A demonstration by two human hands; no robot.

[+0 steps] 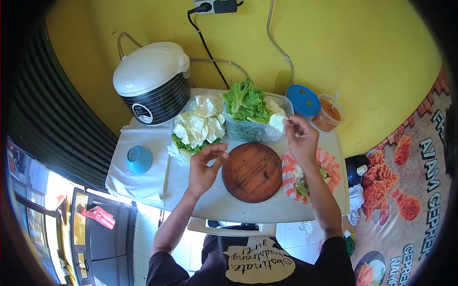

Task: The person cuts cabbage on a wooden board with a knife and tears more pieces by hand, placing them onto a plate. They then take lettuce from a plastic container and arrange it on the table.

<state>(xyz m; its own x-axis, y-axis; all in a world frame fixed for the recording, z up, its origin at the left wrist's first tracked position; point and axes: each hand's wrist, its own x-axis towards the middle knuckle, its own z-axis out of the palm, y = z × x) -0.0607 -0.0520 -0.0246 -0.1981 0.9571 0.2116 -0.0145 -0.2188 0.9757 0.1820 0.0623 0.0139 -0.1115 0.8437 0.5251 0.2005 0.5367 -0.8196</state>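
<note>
My right hand pinches a pale cabbage leaf over the right part of a clear plastic container. Green lettuce stands up out of that container. My left hand is raised with its fingers apart and holds nothing, just left of a round wooden board. Behind it, cabbage leaves are heaped over more green leaves. A red-and-white striped wrapper holding some vegetables lies partly under my right forearm.
A rice cooker stands at the back left, with a blue cup on white paper in front. A blue lid and a tub of orange sauce with a spoon sit at the back right of the table.
</note>
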